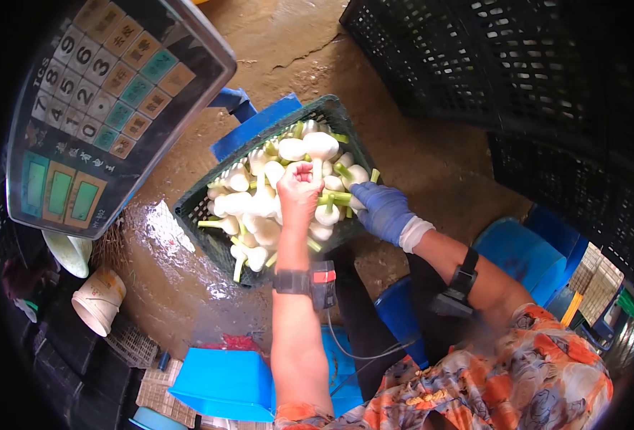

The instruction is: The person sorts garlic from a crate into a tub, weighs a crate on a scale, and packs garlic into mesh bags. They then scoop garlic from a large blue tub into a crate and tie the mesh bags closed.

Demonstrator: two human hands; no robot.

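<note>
We are working the heap of white bulbs (320,145) with green stalks that fills the green basket (188,209). The basket sits low in front of us on the wet floor (431,165), just beside the keypad of the scale (109,100), with black crates (546,72) well apart to the right.

As we judge it, the step in hand is going through the bulbs at the top of the heap, both hands being down in the middle and right of the basket.

Our left hand (297,193) is bare and rests on the heap at its centre. Its fingers (301,170) are curled tight into a fist with the knuckles up. Whether they close on a stalk or on nothing we cannot tell, since the palm is turned away.

Our right hand (381,211) wears a blue glove and lies at the right edge of the heap. Its fingers (360,192) are bent narrow and touch the bulbs and stalks there, but we cannot tell whether they grip one or only press on it.

The next move, we think, calls for care: the bulbs are round, wet-looking and piled above the rim, so lifting one out needs a firm hold on the bulb rather than the stalk, while the other hand steadies its neighbours so none rolls off the side
</note>
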